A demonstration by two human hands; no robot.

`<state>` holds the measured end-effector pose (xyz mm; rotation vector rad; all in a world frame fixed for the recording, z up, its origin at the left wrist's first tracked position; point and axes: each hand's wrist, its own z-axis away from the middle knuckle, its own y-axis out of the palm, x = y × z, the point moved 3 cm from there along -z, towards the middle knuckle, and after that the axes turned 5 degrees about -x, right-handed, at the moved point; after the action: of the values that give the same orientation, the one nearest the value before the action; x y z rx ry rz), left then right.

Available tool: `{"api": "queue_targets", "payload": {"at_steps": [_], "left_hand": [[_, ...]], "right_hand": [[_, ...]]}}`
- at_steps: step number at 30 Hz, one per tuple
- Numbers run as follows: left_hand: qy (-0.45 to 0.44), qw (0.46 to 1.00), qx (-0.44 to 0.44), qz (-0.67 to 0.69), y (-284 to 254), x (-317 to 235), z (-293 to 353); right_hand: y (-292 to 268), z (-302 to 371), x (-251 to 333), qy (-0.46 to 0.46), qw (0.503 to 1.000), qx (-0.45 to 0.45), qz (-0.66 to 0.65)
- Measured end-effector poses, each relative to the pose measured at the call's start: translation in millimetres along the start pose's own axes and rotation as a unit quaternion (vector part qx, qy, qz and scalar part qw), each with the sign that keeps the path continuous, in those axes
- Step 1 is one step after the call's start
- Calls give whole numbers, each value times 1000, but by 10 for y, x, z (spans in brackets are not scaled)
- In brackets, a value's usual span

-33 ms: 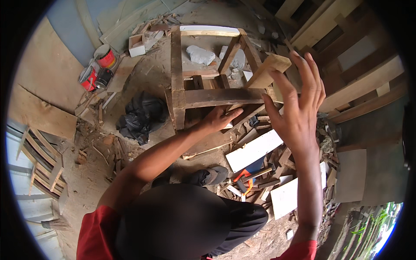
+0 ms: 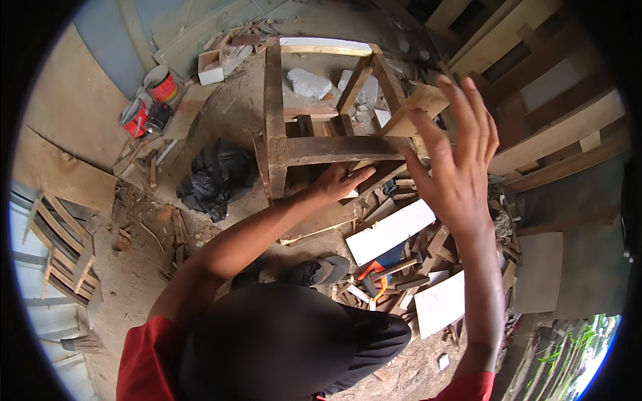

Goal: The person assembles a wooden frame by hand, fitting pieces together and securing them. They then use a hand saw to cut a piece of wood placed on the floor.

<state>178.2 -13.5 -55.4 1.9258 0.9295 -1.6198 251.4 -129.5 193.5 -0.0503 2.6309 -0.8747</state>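
Observation:
A dark wooden frame [image 2: 334, 150] with square legs and rails stands on the ground in front of me. My left hand [image 2: 338, 184] reaches under its near rail and grips it from below. The thumb points right; the other fingers are mostly hidden behind the rail. At the frame's right corner a pale wood block [image 2: 426, 100] slants upward. Beside it, my right hand [image 2: 455, 157] is raised and open, fingers spread. The right thumb lies close by the rail's end; I cannot tell whether it touches. A white strip [image 2: 325, 44] tops the far rail.
Wood scraps and white boards [image 2: 390, 232] litter the ground at right, with a hammer [image 2: 396, 267] and an orange-handled tool [image 2: 382, 287]. A black plastic bag [image 2: 217, 177] lies left of the frame, red paint cans [image 2: 136, 117] beyond. Wooden slats [image 2: 555, 144] line the right side.
My right hand has shifted very slightly left, closer to the pale block. My left hand and the wooden frame stay essentially in place.

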Motion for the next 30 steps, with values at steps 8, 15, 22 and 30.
{"api": "queue_targets", "payload": {"at_steps": [8,15,22,30], "left_hand": [[-134,989,61,-23,-56,-76,-30],[55,993,-66,84,28,-128,-5],[183,958,-194,103,199,-824,42],[176,942,-257,128,229,-928,-6]], "right_hand": [[160,-238,-36,-117,987,99,55],[186,-207,-18,-147,982,94,68],[149,-169,-50,-136,982,117,58],[31,-113,-55,-157,986,40,31]]}}
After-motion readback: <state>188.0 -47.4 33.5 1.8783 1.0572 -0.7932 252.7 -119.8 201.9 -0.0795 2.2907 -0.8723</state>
